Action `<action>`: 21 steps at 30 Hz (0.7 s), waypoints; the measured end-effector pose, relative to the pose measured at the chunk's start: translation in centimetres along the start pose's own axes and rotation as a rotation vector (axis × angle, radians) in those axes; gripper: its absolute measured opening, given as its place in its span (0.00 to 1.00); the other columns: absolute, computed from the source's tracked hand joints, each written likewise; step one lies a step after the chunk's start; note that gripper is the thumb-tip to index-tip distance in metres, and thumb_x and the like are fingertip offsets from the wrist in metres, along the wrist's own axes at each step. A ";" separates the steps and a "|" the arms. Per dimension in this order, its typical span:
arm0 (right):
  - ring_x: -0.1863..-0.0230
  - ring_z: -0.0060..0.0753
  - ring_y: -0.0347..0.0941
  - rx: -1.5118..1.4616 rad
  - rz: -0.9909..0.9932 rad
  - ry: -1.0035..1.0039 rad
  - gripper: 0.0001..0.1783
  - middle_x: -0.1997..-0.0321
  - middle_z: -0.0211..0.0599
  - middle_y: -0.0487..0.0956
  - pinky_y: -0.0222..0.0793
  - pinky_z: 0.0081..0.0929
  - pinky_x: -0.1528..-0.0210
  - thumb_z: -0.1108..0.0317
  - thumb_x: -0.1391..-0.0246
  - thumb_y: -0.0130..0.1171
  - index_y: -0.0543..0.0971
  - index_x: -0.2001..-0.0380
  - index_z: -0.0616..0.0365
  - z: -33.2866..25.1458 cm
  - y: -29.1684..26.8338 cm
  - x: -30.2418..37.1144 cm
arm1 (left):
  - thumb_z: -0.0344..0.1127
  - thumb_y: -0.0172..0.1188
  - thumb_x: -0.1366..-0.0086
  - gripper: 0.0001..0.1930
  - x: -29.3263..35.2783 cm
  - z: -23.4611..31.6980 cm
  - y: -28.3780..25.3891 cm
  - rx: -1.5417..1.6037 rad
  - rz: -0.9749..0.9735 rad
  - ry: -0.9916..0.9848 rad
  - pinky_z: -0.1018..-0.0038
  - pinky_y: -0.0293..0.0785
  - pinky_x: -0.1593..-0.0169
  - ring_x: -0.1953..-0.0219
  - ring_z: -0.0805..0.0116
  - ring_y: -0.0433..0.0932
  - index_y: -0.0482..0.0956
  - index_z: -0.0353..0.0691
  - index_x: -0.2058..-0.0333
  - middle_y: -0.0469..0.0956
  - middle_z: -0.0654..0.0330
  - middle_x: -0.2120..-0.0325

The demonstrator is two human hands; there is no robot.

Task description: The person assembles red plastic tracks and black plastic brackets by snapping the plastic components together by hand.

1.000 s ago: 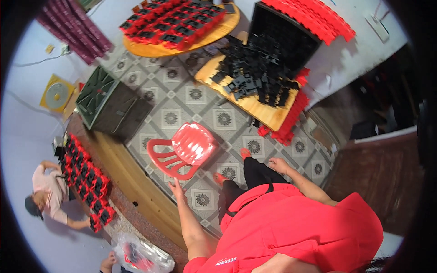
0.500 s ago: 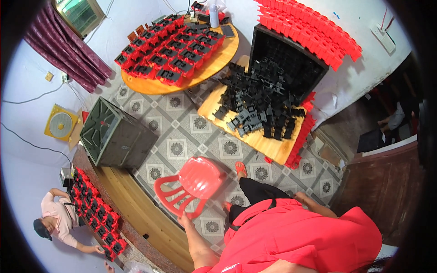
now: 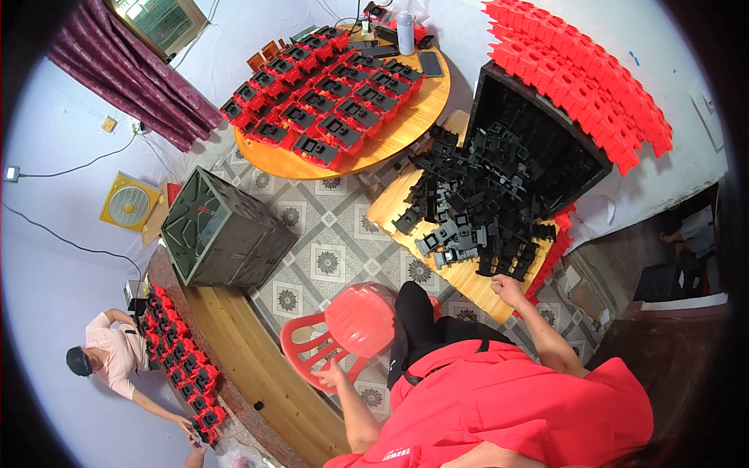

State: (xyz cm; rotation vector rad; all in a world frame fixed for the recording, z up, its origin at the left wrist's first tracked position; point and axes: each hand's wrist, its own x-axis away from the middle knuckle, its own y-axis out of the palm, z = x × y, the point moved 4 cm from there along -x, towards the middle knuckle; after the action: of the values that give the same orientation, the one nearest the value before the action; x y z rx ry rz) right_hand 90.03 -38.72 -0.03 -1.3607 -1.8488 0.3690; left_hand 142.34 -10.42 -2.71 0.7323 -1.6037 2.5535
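Observation:
My left hand (image 3: 333, 376) is at the top rail of a red plastic chair (image 3: 360, 318), its fingers closed over the backrest edge. Out to the right, my right hand (image 3: 509, 289) is over the near edge of a wooden table (image 3: 482, 293), fingers loosely bent and apart, with nothing visible in them. Just beyond its fingertips lie loose black plastic parts (image 3: 485, 260). The heap spreads back into a tipped black crate (image 3: 568, 148). One of my legs is beside the chair seat.
Rows of red-and-black assemblies (image 3: 328, 117) cover a round wooden table (image 3: 374, 154). A dark green box (image 3: 234, 234) stands left. Stacked red parts (image 3: 581, 74) line the wall behind the crate. A co-worker (image 3: 113, 347) reaches toward more assemblies (image 3: 179, 359) on a ledge at left.
My right hand has moved from beside my body forward to the table edge. My body and leg have come closer to the chair. My left hand stays at its backrest.

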 end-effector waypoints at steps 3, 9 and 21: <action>0.72 0.26 0.76 -0.024 0.025 0.054 0.19 0.72 0.37 0.80 0.71 0.28 0.67 0.63 0.46 0.59 0.78 0.53 0.62 1.4 1.5 -0.6 | 0.44 0.70 0.46 0.52 5.6 7.5 2.7 0.130 -0.218 0.071 0.53 0.58 0.35 0.35 0.39 0.56 0.42 0.49 0.31 0.52 0.35 0.37; 0.57 0.43 0.79 -0.113 -0.159 -0.077 0.20 0.60 0.48 0.82 0.73 0.34 0.54 0.58 0.47 0.58 0.79 0.54 0.58 -6.4 5.5 -4.6 | 0.44 0.67 0.42 0.48 4.3 22.0 9.0 0.429 -0.401 0.421 0.57 0.62 0.37 0.33 0.46 0.53 0.43 0.48 0.30 0.47 0.43 0.33; 0.63 0.23 0.78 -0.484 -0.161 0.004 0.18 0.60 0.37 0.81 0.73 0.22 0.59 0.71 0.41 0.56 0.75 0.49 0.66 -29.8 7.9 -22.8 | 0.49 0.68 0.42 0.54 10.8 55.7 17.0 0.639 -0.900 0.471 0.54 0.72 0.47 0.39 0.51 0.61 0.35 0.49 0.30 0.46 0.50 0.36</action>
State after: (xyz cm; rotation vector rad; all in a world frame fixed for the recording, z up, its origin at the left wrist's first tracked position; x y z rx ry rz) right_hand 119.71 -62.60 4.46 -1.5018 -2.1114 -0.1791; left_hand 148.61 -68.50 7.20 0.5976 -0.1889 2.2147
